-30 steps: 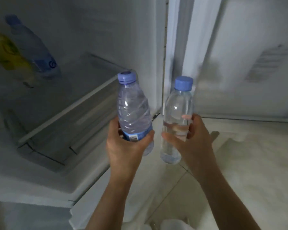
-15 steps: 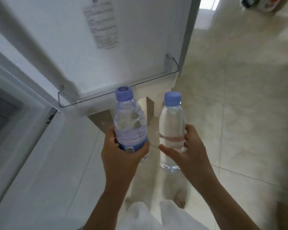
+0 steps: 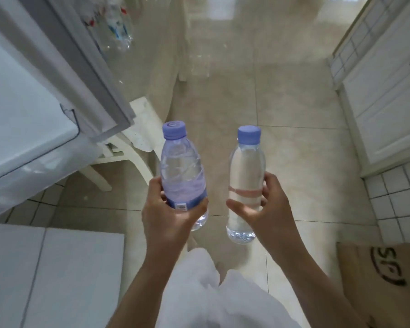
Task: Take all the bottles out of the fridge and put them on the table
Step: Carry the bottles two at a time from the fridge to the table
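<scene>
While gripped: bottles [image 3: 181,171], open floor [image 3: 282,102].

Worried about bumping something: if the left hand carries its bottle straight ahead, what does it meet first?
Probably the white chair beside the fridge door; depth is unclear, so the left hand might pass right of it.

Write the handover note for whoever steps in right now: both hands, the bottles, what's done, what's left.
Left hand: closed around the lower part of the blue-labelled bottle, upright, cap on.
Right hand: closed around the clear bottle with the red band, upright, cap on.
Both bottles are out of the fridge and held over the tiled floor; the open fridge door is on the left.
Done: these two are removed.
Left: set both on the glass table ahead on the left, where other bottles seem to stand, though blurred. The fridge interior is out of view, so check it for more.
</scene>
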{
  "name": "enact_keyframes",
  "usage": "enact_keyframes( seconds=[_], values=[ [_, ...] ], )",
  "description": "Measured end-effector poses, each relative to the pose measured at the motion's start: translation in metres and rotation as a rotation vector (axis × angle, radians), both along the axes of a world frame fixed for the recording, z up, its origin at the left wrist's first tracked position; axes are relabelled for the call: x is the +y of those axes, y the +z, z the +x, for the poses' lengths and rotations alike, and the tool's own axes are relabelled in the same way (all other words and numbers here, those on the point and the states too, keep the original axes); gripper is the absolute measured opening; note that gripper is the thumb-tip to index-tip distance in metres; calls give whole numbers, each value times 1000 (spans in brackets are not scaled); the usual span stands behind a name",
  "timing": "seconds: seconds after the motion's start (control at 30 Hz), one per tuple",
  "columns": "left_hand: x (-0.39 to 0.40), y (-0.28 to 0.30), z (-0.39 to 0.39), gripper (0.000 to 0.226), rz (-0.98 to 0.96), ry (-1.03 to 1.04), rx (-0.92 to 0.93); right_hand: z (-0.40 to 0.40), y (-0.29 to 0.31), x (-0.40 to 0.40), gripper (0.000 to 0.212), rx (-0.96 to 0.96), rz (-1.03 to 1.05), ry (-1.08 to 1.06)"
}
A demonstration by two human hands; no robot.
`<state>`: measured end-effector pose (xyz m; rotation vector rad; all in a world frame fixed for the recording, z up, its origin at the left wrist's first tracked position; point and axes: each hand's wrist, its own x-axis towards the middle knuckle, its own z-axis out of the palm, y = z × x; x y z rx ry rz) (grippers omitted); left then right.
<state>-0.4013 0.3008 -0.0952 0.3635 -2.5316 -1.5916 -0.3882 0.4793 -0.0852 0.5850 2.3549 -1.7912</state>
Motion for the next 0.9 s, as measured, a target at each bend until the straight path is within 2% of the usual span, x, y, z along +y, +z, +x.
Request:
enact_keyframes(
  seconds=[0.2,0.4,0.6,0.9],
  values=[
    [40,-16,-70,67,-20,-84,0,-59,-19,39,63,-29,36,-67],
    [68,-21,-163,69,-1,-135,-25,-157,-17,63,64,-22,77,-36],
    [88,-17,-253,71,7,-134,-50,-251,-4,80,67,27,74,-7],
    [121,-21,-363,68,-7,-49,-67,-361,-19,118,70,-60,19,-15]
  ],
)
